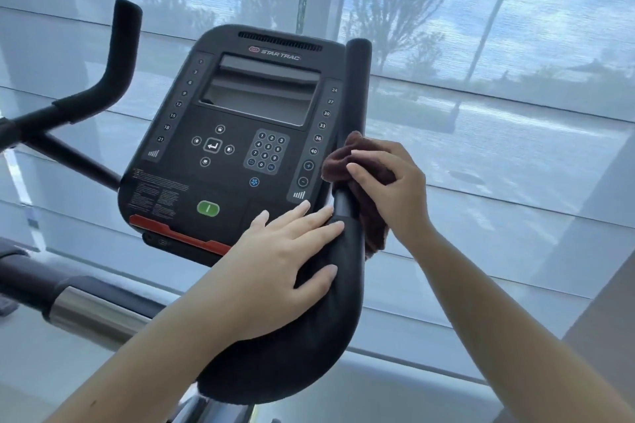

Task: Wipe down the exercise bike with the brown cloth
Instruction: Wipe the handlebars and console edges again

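I am looking down at the exercise bike, which is filling the centre and lower half of the frame. My right hand, coming in from the lower right, is gripping the brown cloth with curled fingers and pressing it against the right handlebar. This is just right of centre, where the black foam bar is rising beside the console. The cloth is bunching round the bar: one fold is poking out above my fingers, and a tail is hanging down below my palm on the bar's right side.

My left hand, reaching in from the lower left, is lying flat on the lower curve of the same handlebar. Its fingers are straight and spread, its fingertips are touching the console's lower right corner, and it is holding nothing.

The console's screen is showing dark, with a number keypad below it, a green button lower still, and a red strip running along the bottom edge. The left handlebar is standing at the upper left, well apart from both hands. A chrome tube is crossing the lower left. A translucent window blind is covering the whole background.
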### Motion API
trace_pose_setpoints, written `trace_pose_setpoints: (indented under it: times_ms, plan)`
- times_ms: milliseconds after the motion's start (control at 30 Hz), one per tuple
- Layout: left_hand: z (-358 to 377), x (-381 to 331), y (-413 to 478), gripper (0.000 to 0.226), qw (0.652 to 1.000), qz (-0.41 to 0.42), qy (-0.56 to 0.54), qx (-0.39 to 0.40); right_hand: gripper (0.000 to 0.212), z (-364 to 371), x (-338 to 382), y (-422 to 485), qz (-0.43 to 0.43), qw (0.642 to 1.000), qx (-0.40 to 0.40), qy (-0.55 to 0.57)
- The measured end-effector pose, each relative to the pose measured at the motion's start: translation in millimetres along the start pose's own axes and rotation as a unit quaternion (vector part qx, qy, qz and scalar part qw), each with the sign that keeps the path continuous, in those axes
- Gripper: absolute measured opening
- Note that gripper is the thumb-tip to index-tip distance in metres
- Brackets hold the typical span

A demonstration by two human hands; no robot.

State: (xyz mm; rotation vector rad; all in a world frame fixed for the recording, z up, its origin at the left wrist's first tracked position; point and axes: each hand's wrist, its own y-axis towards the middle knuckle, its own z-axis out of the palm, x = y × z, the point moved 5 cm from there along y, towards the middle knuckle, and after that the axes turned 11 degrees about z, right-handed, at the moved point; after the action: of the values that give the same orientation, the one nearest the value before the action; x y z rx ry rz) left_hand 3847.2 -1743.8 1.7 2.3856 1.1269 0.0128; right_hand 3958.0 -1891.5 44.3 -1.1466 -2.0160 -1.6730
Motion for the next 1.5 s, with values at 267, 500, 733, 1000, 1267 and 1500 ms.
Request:
trace_pose_setpoints:
  times_ms: [267, 500, 733, 1000, 1267, 1500]
  plan:
    - [3.9, -9.3, 20.5, 0.05, 0.998, -0.04, 0.041, 0.008, 0.012, 8.0, -7.5, 52.6, -0.038, 0.997, -0.072, 0.019]
    - [3.4, -11.6, 29.8, 0.071, 0.99, -0.115, 0.082, 0.0, 0.014, -4.2, -34.7, -25.5, 0.026, 0.981, -0.016, 0.194]
    - [5.4, -17.8, 59.2, 0.058, 0.982, -0.156, 0.108, -0.002, 0.014, -21.9, -78.5, 13.6, 0.204, 0.902, 0.021, 0.381]
    - [7.4, -10.0, 84.7, 0.06, 0.974, -0.2, 0.106, 0.017, 0.013, -1.5, -123.0, 62.5, 0.293, 0.856, 0.011, 0.426]
    - [1.3, 1.2, 113.5, 0.056, 0.967, -0.211, 0.144, 0.005, 0.009, 33.4, -70.1, 142.0, 0.188, 0.849, 0.122, 0.478]
    - [6.6, 3.4, 113.4, 0.053, 0.972, -0.195, 0.108, -0.073, 0.026, 42.4, -91.4, 109.5, 0.127, 0.859, 0.168, 0.466]
